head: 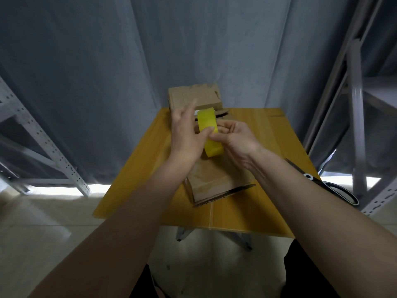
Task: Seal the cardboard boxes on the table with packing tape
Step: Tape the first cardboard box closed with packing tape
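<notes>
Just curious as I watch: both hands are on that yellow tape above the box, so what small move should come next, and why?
Probably peel a length free: both hands, left hand and right hand, pinch the yellow tape roll above the near cardboard box, and no yellow strip shows on the box yet.

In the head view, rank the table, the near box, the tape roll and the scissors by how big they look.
1. Table
2. Near box
3. Scissors, partly hidden by the right arm, so unsure
4. Tape roll, held nearer the camera
</notes>
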A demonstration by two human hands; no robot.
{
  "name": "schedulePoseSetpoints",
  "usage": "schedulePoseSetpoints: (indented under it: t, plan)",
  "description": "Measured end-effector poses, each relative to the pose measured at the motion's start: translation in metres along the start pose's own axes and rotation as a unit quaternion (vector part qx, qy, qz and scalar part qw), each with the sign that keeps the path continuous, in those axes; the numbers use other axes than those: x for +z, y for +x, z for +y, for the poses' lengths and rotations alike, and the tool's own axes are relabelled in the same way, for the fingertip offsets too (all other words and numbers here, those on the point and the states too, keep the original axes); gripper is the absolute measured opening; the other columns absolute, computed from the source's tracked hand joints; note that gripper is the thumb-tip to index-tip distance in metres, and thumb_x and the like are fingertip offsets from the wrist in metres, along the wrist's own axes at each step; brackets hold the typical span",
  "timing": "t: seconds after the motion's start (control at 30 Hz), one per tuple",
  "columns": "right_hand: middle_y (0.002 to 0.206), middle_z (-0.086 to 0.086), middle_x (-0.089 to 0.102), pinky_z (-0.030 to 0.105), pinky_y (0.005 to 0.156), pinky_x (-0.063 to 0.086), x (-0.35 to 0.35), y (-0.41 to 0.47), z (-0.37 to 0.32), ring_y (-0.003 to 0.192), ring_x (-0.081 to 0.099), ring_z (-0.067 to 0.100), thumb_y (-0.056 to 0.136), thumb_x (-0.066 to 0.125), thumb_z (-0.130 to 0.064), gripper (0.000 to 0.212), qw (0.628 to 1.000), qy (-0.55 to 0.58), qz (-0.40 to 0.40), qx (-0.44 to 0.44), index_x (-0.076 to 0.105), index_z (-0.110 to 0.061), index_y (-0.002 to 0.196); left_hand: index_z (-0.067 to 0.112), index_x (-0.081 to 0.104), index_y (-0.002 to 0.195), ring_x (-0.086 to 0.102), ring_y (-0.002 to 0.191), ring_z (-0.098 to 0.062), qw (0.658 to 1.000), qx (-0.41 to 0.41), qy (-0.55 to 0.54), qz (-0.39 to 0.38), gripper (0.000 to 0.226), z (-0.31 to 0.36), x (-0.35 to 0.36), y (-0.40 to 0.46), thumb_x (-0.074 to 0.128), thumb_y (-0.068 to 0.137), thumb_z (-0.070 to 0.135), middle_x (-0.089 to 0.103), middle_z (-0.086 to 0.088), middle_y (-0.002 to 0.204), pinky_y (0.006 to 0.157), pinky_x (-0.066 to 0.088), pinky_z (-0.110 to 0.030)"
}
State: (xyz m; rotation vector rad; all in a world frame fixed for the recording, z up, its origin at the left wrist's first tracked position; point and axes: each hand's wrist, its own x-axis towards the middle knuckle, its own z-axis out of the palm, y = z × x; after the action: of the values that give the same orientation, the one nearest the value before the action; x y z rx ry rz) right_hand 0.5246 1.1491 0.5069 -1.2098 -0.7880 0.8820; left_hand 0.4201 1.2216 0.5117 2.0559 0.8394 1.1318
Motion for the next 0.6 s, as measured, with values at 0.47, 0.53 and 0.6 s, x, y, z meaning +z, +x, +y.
schedulePoseSetpoints:
  t: [0.47,0.53,0.6]
  plan:
    - [0.100,0.011,0.071,0.037,0.088,0.055,0.007,-0.004,-0.001,0.093,0.067,0.022,0.082,0.063,0.013,0.035,0.987,-0.161,0.005,-0.022,0.063,-0.002,0.113,0.007,0.076,0.094,0.063,0.091,-0.027,0.948,0.228,0.211,-0.074,0.014,-0.009,-0.029,0.011,0.072,0.084,0.014,0.068,-0.010,0.098,0.078,0.047,-0.031]
    - [0.107,0.015,0.070,0.041,0.094,0.053,0.009,-0.004,-0.002,0.100,0.067,0.026,0.081,0.064,0.014,0.039,0.985,-0.173,0.009,-0.018,0.062,-0.002,0.116,0.008,0.075,0.095,0.061,0.091,-0.025,0.943,0.233,0.220,-0.092,0.014,-0.010,-0.032,0.014,0.071,0.085,0.016,0.067,-0.009,0.098,0.077,0.045,-0.029]
    - [0.108,0.012,0.070,0.044,0.096,0.051,0.010,-0.004,-0.001,0.103,0.066,0.025,0.082,0.064,0.012,0.039,0.981,-0.192,0.007,-0.014,0.063,-0.005,0.117,0.007,0.073,0.093,0.060,0.088,-0.023,0.935,0.246,0.234,-0.106,0.012,-0.012,-0.033,0.016,0.069,0.086,0.016,0.065,-0.007,0.096,0.074,0.043,-0.028]
